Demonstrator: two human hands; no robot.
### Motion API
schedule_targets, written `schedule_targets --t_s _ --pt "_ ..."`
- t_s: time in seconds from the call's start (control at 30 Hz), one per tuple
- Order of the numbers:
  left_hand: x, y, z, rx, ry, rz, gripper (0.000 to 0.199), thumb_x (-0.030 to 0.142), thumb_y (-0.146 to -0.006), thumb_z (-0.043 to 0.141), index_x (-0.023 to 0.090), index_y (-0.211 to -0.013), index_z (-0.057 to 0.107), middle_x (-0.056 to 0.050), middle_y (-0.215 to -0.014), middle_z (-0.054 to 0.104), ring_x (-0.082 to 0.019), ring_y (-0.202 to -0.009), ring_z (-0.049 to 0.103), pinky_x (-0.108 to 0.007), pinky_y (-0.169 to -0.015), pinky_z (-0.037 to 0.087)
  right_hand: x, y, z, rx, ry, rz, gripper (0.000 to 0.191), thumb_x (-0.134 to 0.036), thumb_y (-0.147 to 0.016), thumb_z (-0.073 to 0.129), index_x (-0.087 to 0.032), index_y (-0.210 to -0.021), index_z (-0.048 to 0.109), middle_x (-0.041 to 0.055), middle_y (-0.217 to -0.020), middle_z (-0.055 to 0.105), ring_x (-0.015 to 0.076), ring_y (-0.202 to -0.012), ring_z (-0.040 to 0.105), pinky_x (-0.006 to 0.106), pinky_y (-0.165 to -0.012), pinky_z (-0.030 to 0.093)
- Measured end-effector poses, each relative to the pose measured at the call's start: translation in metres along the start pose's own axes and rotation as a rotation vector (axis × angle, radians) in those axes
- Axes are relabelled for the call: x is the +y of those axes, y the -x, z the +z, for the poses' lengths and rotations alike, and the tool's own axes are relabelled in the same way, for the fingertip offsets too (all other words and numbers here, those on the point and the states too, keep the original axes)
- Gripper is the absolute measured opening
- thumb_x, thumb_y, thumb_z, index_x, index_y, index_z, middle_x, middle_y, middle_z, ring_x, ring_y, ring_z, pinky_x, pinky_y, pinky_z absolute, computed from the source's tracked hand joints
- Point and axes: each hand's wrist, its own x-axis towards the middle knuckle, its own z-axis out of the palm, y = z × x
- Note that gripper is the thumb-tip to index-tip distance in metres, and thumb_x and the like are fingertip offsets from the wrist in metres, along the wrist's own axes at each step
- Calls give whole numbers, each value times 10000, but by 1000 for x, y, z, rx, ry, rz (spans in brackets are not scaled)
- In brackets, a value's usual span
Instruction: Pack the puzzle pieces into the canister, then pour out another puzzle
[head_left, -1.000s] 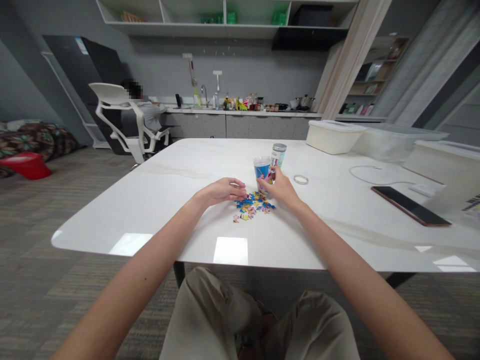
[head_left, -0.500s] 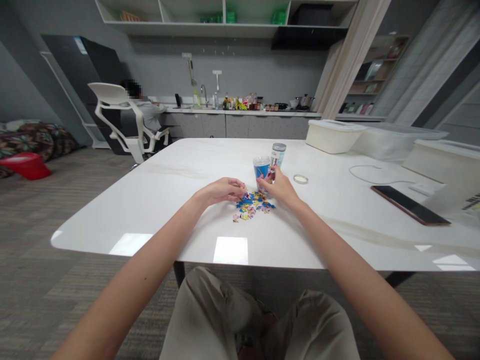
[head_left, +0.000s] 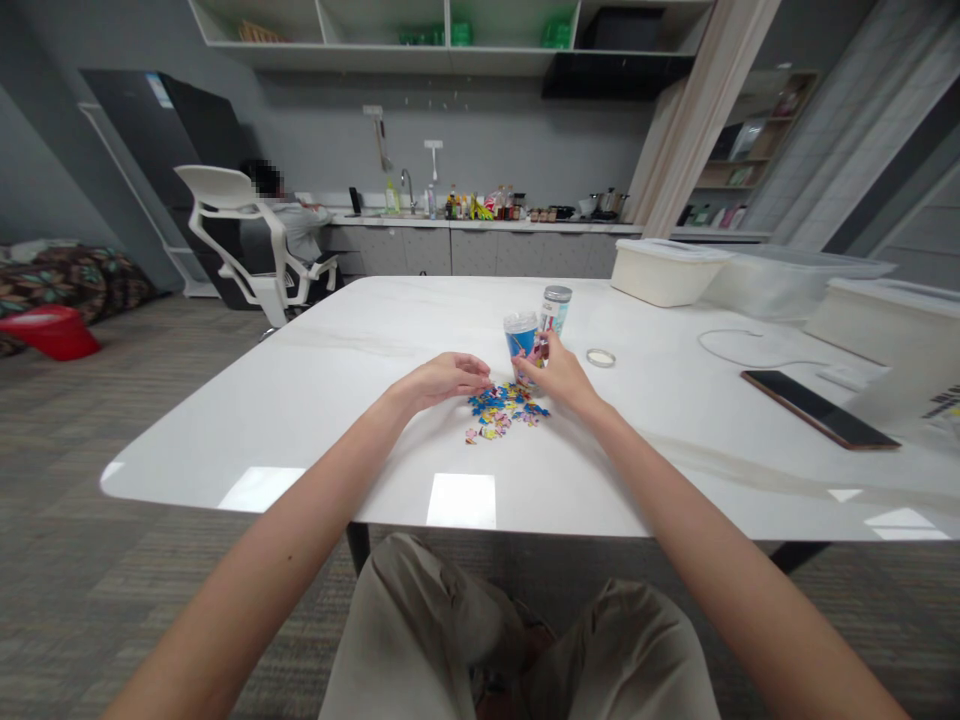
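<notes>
A pile of small jigsaw puzzle pieces, blue, yellow and pink, lies on the white table in front of me. At its left edge is my left hand, fingertips drawn together low over the pieces; what they pinch, if anything, is too small to make out. My right hand is closed round the side of a clear-rimmed jar with a blue and pink printed wrap, upright behind the pile. Just behind it stands a second jar with a silver lid. A round lid lies to the right.
A phone and a white cable lie on the table's right side. Plastic bins line the far right edge. Across the room, a person sits in a white chair by the kitchen counter.
The printed jar and my right hand have shifted very slightly left. My left hand stays nearly in place at the pile's edge.
</notes>
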Motion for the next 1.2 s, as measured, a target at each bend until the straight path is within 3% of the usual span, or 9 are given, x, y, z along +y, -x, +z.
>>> schedule_targets --t_s 0.23,0.43,0.53,0.73,0.9,1.03,1.2 --pt "7 3 3 164 -49 261 327 147 -578 830 131 -812 602 3 -778 624 -98 -675 612 -268 -687 477 2 -1 3 12 -46 -277 544 -385 -714 715 -199 -1186 520 83 -1074 653 241 -951 617 383 -868 462" --pt "14 -2 -3 365 -1 521 332 273 -557 837 156 -775 615 24 -720 616 -98 -677 576 -221 -606 427 5 -4 3 11 -45 -357 514 -284 -705 723 -199 -1174 532 99 -1147 628 267 -1066 577 415 -946 431" --pt "17 -1 -4 368 -87 574 306 309 -581 826 161 -791 661 -3 -755 662 -126 -719 589 -237 -639 425 6 -4 2 -5 -19 -388 515 -254 -704 718 -206 -1182 533 94 -1147 624 269 -1073 565 426 -964 421" --pt "19 7 4 348 -551 622 51 252 -750 707 220 -759 745 -38 -867 698 -192 -860 594 -283 -764 420 8 -3 4 -33 3 -441 524 -226 -705 707 -203 -1198 532 97 -1148 615 274 -1083 557 431 -978 413" --pt "17 8 7 245 -775 733 146 152 -784 662 261 -834 743 -34 -896 664 -198 -905 558 -307 -881 395 10 -4 5 -38 14 -445 522 -217 -711 702 -193 -1203 531 96 -1142 613 269 -1080 554 418 -973 419" --pt "17 9 6 255 -831 710 257 152 -751 721 269 -978 700 -21 -868 696 -225 -945 546 -339 -968 327 10 -4 5 -62 21 -455 532 -202 -708 692 -207 -1215 530 94 -1171 607 277 -1113 541 434 -981 413" --pt "16 10 6 279 -887 705 176 174 -818 655 251 -977 649 -30 -939 703 -234 -1022 547 -346 -988 291 9 -4 4 -67 29 -464 530 -210 -710 689 -190 -1215 531 106 -1175 612 277 -1106 550 433 -982 413"
